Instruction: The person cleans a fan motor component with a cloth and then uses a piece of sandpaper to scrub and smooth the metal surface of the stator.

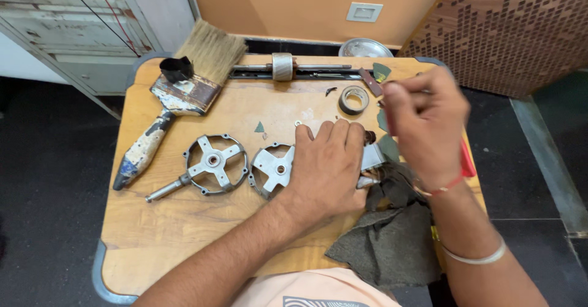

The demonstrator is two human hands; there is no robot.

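Pressing flat on the wooden tabletop [184,233], the left hand [324,166] covers a small metal part [372,157] whose shape is mostly hidden, its fingers spread and closed on nothing I can make out; the right hand [425,123] hovers just above and to the right, thumb and forefinger pinched together, though what they hold is too small to tell. Left of the hands lie two spoked metal covers [215,163]; a paintbrush [177,99] and tape roll [353,99] sit farther off; a dark cloth [392,239] lies near right.
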